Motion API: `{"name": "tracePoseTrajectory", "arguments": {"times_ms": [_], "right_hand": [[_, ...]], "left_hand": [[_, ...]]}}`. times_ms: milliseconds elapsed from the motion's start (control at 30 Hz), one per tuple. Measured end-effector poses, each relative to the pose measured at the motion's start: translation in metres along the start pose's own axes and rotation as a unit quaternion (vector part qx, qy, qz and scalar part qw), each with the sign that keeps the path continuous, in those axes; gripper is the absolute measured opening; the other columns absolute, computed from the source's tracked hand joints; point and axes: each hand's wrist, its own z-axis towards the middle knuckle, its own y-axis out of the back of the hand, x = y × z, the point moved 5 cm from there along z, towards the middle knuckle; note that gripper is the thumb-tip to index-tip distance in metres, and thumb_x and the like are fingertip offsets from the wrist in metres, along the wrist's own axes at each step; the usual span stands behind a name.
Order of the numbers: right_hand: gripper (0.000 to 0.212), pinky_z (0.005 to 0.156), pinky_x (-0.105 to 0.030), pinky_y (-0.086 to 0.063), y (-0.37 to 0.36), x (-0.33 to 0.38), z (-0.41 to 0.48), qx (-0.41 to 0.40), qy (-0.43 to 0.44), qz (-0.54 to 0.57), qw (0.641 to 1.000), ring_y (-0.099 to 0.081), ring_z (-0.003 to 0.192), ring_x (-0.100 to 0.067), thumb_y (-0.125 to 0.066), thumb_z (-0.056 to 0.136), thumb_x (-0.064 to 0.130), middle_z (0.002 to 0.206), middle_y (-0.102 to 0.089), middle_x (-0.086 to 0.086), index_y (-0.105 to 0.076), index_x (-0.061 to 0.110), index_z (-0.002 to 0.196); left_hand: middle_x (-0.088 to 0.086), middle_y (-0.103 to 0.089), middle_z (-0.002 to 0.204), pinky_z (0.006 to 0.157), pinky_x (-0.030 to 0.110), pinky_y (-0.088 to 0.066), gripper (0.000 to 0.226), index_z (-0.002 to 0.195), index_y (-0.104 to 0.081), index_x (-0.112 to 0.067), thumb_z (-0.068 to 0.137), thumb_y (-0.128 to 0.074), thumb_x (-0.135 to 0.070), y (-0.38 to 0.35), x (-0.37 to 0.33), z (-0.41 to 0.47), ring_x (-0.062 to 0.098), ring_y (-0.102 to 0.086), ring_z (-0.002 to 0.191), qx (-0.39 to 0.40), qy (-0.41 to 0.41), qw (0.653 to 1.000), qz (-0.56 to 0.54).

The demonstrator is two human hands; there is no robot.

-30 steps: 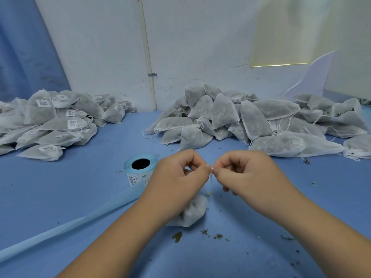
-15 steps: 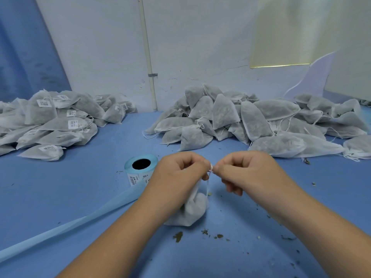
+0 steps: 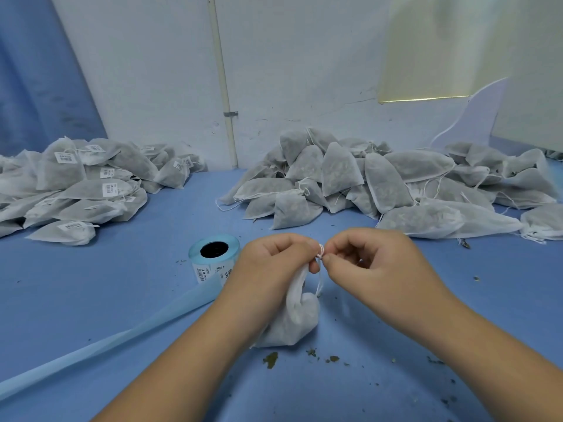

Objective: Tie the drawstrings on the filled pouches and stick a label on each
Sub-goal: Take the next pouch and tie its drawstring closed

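Note:
A white filled pouch [image 3: 294,319] rests on the blue table in front of me, its gathered neck pulled up. My left hand [image 3: 274,263] grips that neck, with the thin white drawstring [image 3: 320,251] looped round its fingertip. My right hand [image 3: 371,263] pinches the same drawstring just to the right, fingertips almost touching the left hand's. A blue label roll [image 3: 213,257] with barcode stickers stands just left of my left hand, partly hidden behind it.
A heap of unlabelled pouches [image 3: 380,184] with loose strings lies at the back right. A heap of labelled pouches [image 3: 79,184] lies at the back left. A blue backing strip [image 3: 106,342] trails from the roll toward the front left. Herb crumbs [image 3: 271,359] dot the blue table [image 3: 91,284].
The pouch's neck has been drawn up higher and the string is now wound round my left fingertip. Both hands stayed close together over the pouch.

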Motion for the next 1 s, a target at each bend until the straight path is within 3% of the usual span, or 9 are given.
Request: {"name": "tracePoseTrajectory", "arguments": {"times_ms": [133, 267, 467, 533, 633, 800, 867, 1000], "right_hand": [[0.017, 0.045, -0.012, -0.034, 0.001, 0.000, 0.000, 0.004, 0.001, -0.031, 1.000, -0.043, 0.046, -0.002, -0.066, 0.081, 0.025, 0.054, -0.058, 0.004, -0.071, 0.030, 0.066], [0.022, 0.045, -0.011, -0.036, 0.002, -0.004, 0.001, 0.002, -0.016, -0.070, 0.997, -0.049, 0.046, 0.000, -0.067, 0.083, 0.020, 0.052, -0.061, 0.014, -0.071, 0.027, 0.062], [0.022, 0.041, -0.012, -0.032, 0.010, -0.007, 0.005, 0.000, -0.032, -0.104, 0.994, -0.043, 0.041, -0.002, -0.065, 0.077, 0.017, 0.046, -0.053, 0.013, -0.067, 0.022, 0.056], [0.015, 0.044, -0.017, -0.036, 0.020, -0.009, 0.009, -0.025, -0.049, -0.067, 0.996, -0.045, 0.045, -0.006, -0.064, 0.074, 0.016, 0.048, -0.054, 0.008, -0.066, 0.017, 0.059], [0.014, 0.044, -0.020, -0.036, 0.029, -0.013, 0.012, -0.044, -0.084, 0.097, 0.991, -0.044, 0.047, -0.010, -0.064, 0.074, 0.012, 0.051, -0.052, 0.002, -0.068, 0.011, 0.061], [0.011, 0.041, -0.021, -0.029, 0.010, -0.017, 0.010, 0.008, -0.122, 0.298, 0.947, -0.037, 0.046, -0.012, -0.064, 0.066, 0.015, 0.055, -0.043, -0.005, -0.066, 0.013, 0.055], [0.012, 0.040, -0.023, -0.027, 0.008, -0.019, 0.010, 0.020, -0.134, 0.315, 0.939, -0.034, 0.045, -0.013, -0.063, 0.065, 0.015, 0.053, -0.039, -0.004, -0.064, 0.013, 0.053], [0.008, 0.043, -0.023, -0.025, 0.021, -0.024, 0.014, -0.002, -0.126, 0.182, 0.975, -0.026, 0.049, -0.016, -0.061, 0.060, 0.018, 0.054, -0.034, -0.003, -0.065, 0.013, 0.056]], "left_hand": [[-0.010, -0.064, 0.062, 0.054, 0.015, -0.039, 0.019, 0.061, -0.071, -0.024, 0.078, -0.068, -0.030, 0.002, -0.001, 0.002, 0.000, -0.050, 0.049, -0.011, -0.034, 0.999, 0.034], [-0.012, -0.070, 0.064, 0.051, 0.007, -0.040, 0.021, 0.066, -0.075, -0.027, 0.086, -0.069, -0.024, 0.004, 0.000, 0.002, -0.006, -0.054, 0.052, -0.026, -0.061, 0.991, 0.113], [-0.013, -0.071, 0.064, 0.052, 0.007, -0.040, 0.014, 0.067, -0.075, -0.030, 0.082, -0.074, -0.031, 0.000, 0.000, 0.002, -0.006, -0.055, 0.053, -0.012, -0.053, 0.989, 0.136], [-0.011, -0.072, 0.064, 0.051, 0.007, -0.040, 0.017, 0.064, -0.075, -0.030, 0.081, -0.075, -0.029, 0.002, 0.000, 0.003, -0.005, -0.054, 0.052, -0.021, -0.041, 0.992, 0.120], [-0.010, -0.071, 0.062, 0.048, 0.007, -0.038, 0.024, 0.059, -0.074, -0.029, 0.082, -0.076, -0.025, 0.007, 0.000, 0.005, -0.006, -0.052, 0.050, -0.026, -0.029, 0.995, 0.097], [-0.010, -0.070, 0.063, 0.048, 0.007, -0.037, 0.021, 0.063, -0.073, -0.025, 0.084, -0.074, -0.026, 0.001, 0.000, 0.003, -0.005, -0.048, 0.048, 0.015, -0.028, 0.994, 0.103], [-0.011, -0.070, 0.063, 0.048, 0.007, -0.036, 0.021, 0.064, -0.073, -0.026, 0.084, -0.073, -0.027, 0.003, -0.001, 0.004, -0.005, -0.047, 0.048, 0.010, -0.031, 0.993, 0.112], [-0.013, -0.067, 0.059, 0.045, 0.006, -0.033, 0.020, 0.065, -0.070, -0.023, 0.085, -0.073, -0.025, 0.009, -0.003, 0.005, -0.005, -0.046, 0.044, -0.020, -0.039, 0.990, 0.133]]}}
